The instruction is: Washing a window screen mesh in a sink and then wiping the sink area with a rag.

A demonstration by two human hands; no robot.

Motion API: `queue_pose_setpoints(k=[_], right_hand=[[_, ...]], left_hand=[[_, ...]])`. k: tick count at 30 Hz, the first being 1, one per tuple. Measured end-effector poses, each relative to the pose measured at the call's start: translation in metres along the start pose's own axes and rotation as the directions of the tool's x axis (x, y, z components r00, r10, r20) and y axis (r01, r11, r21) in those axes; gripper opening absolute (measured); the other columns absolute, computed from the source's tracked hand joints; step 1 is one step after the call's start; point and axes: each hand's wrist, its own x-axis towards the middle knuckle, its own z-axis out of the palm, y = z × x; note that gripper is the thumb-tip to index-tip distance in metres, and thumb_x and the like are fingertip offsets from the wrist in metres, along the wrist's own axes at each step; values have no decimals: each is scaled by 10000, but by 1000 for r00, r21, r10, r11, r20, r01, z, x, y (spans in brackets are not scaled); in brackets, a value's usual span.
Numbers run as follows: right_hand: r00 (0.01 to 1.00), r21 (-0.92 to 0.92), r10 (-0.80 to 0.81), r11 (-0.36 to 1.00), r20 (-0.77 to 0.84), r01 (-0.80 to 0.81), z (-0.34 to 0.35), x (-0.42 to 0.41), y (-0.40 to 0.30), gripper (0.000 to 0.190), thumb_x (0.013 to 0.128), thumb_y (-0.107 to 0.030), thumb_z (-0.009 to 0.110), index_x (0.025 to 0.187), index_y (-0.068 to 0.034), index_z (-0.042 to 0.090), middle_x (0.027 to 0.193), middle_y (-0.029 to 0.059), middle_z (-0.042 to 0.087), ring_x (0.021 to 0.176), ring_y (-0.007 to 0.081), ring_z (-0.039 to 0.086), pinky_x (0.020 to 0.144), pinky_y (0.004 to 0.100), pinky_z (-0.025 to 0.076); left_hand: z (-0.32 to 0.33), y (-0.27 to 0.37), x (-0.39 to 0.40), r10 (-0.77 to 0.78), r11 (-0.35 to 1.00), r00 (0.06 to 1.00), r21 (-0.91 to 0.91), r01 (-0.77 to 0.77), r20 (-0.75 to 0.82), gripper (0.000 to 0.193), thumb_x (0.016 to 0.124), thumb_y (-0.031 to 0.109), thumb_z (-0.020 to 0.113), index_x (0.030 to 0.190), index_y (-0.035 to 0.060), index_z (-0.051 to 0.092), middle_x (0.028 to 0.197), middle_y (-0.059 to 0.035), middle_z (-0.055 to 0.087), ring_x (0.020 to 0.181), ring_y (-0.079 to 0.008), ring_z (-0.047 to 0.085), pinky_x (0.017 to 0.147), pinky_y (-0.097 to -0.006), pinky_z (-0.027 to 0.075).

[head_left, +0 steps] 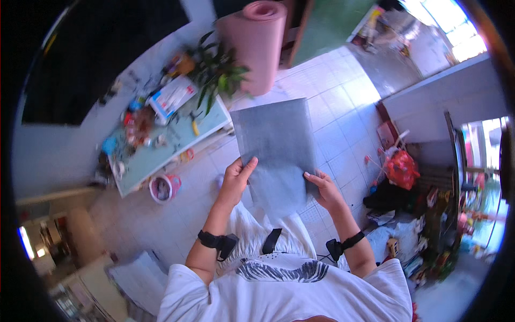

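A flat grey sheet or bag, seemingly plastic [275, 137], is held up in front of my body, with its lower part hanging over my lap. My left hand [237, 179] pinches its left edge, thumb on the near face. At the opposite edge, my right hand [325, 188] grips it the same way, fingers behind. The sheet's lower end looks lighter and blurred, and I cannot tell whether it has an opening. Black straps with small devices are on both forearms.
To the left stands a cluttered glass-topped table [177, 149] with a potted plant [221, 76]; a pink bin [164, 188] is beside it. A large pink roll [261, 48] stands ahead on the tiled floor [338, 133]. On the right are a red plastic bag [401, 169] and piled items.
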Motion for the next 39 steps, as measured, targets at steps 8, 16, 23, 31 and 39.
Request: queue_pose_setpoints(k=[8,16,23,31,39], right_hand=[[956,157,-189,961,-226,227,-109,-38,-72,383,982,-216,694,1286,-2,599,1156,34,682,1004,126,652,900,293,520],[888,134,-332,911,-318,389,-194,-12,-161,307,984,-234,707,1190,-13,654,1074,10,703,947,117,655,857,284,525],[901,40,-315,939,-300,342,-223,-5,-246,318,975,-243,724,1193,-23,648,1087,28,704,953,124,661,844,294,531],[976,-97,-174,978,132,187,-226,75,-297,249,1013,-152,647,1225,-24,628,1077,29,698,963,121,672,839,283,553],[843,-342,182,940,506,2,-76,77,-228,217,1011,-107,643,1210,-22,651,1120,21,700,983,117,653,893,287,518]], left_hand=[[163,6,86,-160,978,934,180,106,320,318,1016,187,651,1281,11,659,1118,-2,697,947,-64,628,803,-235,519],[269,1,195,-204,945,835,326,32,511,303,1005,105,629,1297,25,647,1158,-17,702,968,-83,653,802,-257,550],[334,23,224,-11,937,849,302,-176,529,338,1017,65,599,1343,-24,603,1217,-56,689,1061,-108,625,950,-267,487],[319,0,174,174,937,983,297,-184,60,384,996,155,667,1339,2,584,1144,-6,666,1059,-105,601,945,-262,477],[253,-18,-9,-32,914,879,-370,-167,-475,677,880,114,780,1454,0,439,1320,-83,596,1215,-174,570,1045,-335,464]])
